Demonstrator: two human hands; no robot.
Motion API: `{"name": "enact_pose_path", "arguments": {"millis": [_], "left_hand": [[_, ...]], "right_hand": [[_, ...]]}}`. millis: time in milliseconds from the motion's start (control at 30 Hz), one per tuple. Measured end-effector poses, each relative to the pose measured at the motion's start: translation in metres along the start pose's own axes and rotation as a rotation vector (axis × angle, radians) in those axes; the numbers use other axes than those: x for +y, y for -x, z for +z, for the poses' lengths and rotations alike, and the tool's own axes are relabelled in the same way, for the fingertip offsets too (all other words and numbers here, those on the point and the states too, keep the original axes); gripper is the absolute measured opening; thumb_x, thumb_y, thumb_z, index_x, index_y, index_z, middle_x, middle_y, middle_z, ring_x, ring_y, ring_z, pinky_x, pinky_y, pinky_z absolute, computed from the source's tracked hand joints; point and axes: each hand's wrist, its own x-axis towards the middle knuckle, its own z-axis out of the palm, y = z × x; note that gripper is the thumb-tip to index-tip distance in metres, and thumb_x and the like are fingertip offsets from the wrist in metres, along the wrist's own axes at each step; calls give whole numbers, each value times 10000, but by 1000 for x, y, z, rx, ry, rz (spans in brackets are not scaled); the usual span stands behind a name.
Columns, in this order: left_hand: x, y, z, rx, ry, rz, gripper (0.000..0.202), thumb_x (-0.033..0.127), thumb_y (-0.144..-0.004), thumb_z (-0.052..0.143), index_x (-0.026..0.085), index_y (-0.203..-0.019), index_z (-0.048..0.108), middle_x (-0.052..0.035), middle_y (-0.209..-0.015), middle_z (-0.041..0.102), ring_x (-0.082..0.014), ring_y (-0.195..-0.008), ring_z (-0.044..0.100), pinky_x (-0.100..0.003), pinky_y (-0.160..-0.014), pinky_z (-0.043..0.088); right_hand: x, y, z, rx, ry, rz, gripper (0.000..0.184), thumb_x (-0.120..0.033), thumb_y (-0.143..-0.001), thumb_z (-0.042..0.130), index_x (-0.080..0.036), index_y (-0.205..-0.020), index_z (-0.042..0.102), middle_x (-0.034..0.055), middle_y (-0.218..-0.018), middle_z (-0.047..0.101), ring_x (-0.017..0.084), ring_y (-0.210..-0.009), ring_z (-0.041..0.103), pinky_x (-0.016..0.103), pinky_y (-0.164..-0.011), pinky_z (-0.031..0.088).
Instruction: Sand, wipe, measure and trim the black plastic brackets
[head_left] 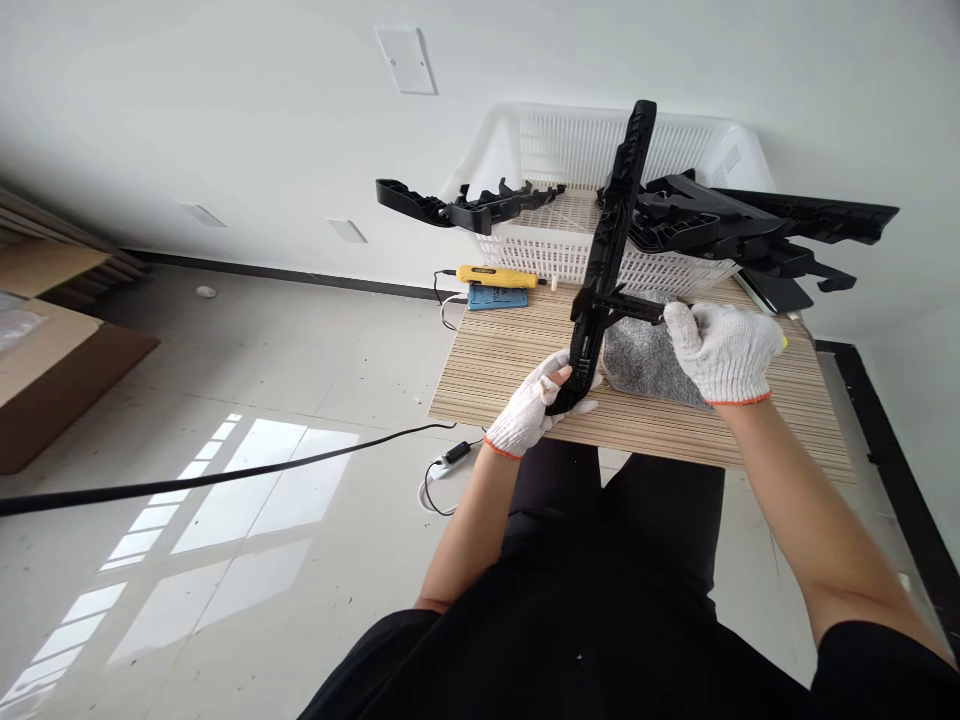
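Note:
A long black plastic trim part (611, 240) stands tilted above the table, a short side arm reaching right from its lower half. My left hand (534, 402), in a white knit glove with an orange cuff, is closed around its lower end. My right hand (724, 350), gloved alike, is closed at the tip of that side arm. A small yellow end (784, 342) peeks out behind the right glove; what it belongs to is hidden by the hand. Beneath the hands, a grey cloth (649, 355) lies on the wood-patterned table (495, 365).
Behind stands a white plastic basket (540, 250) with several black plastic parts (720, 225) sticking over its rim. A yellow corded tool (495, 277) rests on a blue packet (499, 297) at the table's left. A dark flat device (776, 292) lies right. Cables and an adapter (456, 453) are on the floor.

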Motion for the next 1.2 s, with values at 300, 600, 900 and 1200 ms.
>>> {"name": "enact_pose_path", "arguments": {"millis": [300,600,900,1200], "left_hand": [[1,1,1,-4,-16,4,802,731,-739,900,222,-1334,725,-146,-1411,717,-397,-1410,653,-404,-1010,664],[0,1,0,-18,-4,9,834,739,-719,911,221,-1345,724,-151,-1418,713,-397,-1404,657,-384,-984,669],[-4,0,-6,-48,-8,28,874,773,-704,898,233,-1370,726,-155,-1448,704,-403,-1415,652,-396,-1003,669],[-5,-2,-8,-59,-20,8,732,699,-821,858,230,-1366,718,-153,-1442,710,-376,-1397,670,-379,-1005,662]], "right_hand": [[-5,0,1,9,20,-76,692,-799,-899,491,-174,-700,710,60,-548,530,188,-567,502,329,-615,232],[-10,1,-11,-77,58,-5,696,-783,-855,505,-135,-765,746,98,-604,573,199,-619,516,351,-626,252],[-9,-19,-1,-48,179,-69,506,-540,-912,465,-135,-773,735,95,-620,575,182,-588,461,344,-604,250],[7,-28,5,-120,177,-162,485,-482,-963,425,-127,-919,751,152,-743,643,219,-660,507,369,-647,268]]}}
